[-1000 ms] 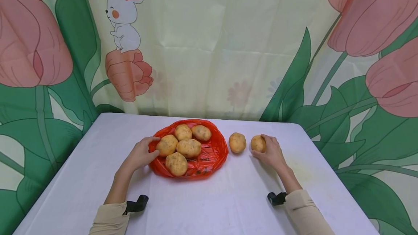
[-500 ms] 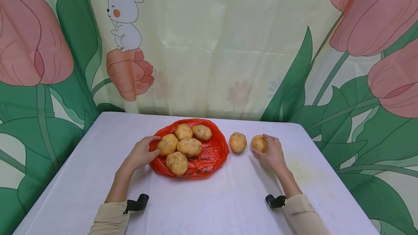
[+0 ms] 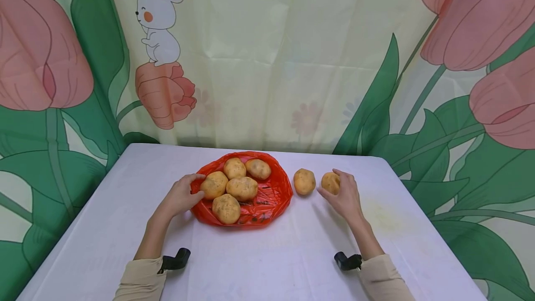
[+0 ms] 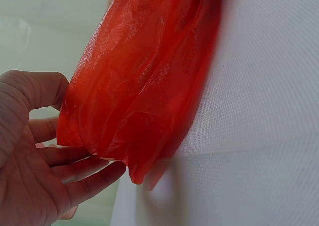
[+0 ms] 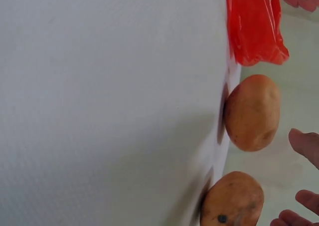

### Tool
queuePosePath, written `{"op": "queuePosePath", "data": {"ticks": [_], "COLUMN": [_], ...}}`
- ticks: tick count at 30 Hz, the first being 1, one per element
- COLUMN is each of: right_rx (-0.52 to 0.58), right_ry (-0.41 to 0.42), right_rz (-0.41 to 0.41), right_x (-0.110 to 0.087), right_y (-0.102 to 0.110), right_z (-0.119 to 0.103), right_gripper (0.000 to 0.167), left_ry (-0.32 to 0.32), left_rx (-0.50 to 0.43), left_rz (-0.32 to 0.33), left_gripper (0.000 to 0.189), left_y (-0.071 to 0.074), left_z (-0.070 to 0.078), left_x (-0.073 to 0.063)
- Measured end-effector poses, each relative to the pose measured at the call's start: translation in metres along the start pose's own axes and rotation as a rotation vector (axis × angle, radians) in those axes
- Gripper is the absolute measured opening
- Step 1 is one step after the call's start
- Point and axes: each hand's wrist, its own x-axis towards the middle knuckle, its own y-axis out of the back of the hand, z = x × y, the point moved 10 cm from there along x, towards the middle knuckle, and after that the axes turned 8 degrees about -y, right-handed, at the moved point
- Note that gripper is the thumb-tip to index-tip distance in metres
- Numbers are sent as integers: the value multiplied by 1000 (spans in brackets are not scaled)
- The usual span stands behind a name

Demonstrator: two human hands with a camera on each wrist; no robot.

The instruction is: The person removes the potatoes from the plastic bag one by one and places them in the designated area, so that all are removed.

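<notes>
A red plastic bag (image 3: 270, 201) lies spread with its rim rolled out, several potatoes inside. My left hand (image 3: 179, 196) is at the bag's left rim, thumb and fingers spread beside the leftmost potato (image 3: 213, 186). In the left wrist view, thumb and relaxed fingers are against the red bag (image 4: 134, 86). Two potatoes sit on the cloth right of the bag. My right hand (image 3: 347, 195) hovers around the farther one (image 3: 330, 182), partly hiding it, fingers and thumb spread. In the right wrist view, that potato (image 5: 234, 201) shows a dark spot, and the fingers (image 5: 310, 201) stand apart from it.
The other loose potato (image 3: 304, 181) sits between the bag and my right hand. A white cloth (image 3: 259, 268) covers the table, whose far edge meets a printed curtain (image 3: 259, 82). Black wrist cameras (image 3: 177, 260) jut inward from both sleeves.
My right hand's thumb and fingers have spread wider around the right potato, and the hand has shifted slightly left. The potatoes, bag and left hand stay in place.
</notes>
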Motion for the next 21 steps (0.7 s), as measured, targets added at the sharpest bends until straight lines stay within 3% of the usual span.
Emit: {"op": "queuePosePath", "data": {"ticks": [10,21], "right_rx": [45,75], "right_ry": [91,127], "right_rz": [11,-8], "right_x": [-10,-17], "right_y": [-6,-20], "right_z": [-28,-57], "right_gripper": [76,77], "left_ry": [-7,0], "left_rx": [1,-1], "left_rz": [1,-3], "left_gripper": [52,53], "left_y": [1,0], "left_z": [1,0], "left_x": [0,0]}}
